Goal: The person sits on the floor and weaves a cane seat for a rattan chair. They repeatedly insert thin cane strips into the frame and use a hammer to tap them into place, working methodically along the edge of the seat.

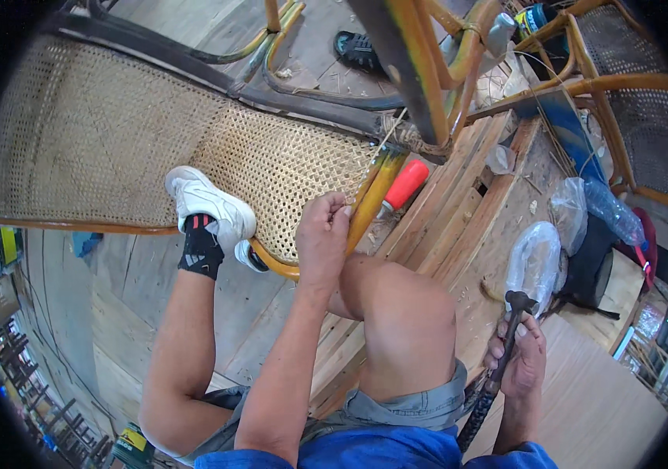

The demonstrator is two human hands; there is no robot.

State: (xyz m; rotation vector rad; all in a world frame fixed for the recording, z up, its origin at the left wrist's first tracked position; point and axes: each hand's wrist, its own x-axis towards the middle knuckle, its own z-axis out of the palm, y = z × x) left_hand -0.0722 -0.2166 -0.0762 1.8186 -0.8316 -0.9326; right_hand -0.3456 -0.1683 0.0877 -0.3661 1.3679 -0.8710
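My left hand [323, 238] rests at the curved edge of a woven cane panel [271, 168], fingertips pinched together beside the yellow-brown rattan frame [377, 199]. What lies between those fingertips is too small to make out. A thin pale cane strip [399, 127] sticks up at the frame's upper corner, near a dark bound joint. Lower right, my right hand [523, 361] is closed round a dark hammer [511, 332], its head pointing up and away from me. A red-handled tool [407, 184] with a metal shank lies just right of the frame.
My white shoe [210, 202] presses against the panel's near edge. Wooden slats [447, 203] form a low bench on the right. Beyond it are plastic bags [535, 254], a clear bottle [614, 209] and another cane chair [623, 94]. A black sandal [356, 51] lies at the back.
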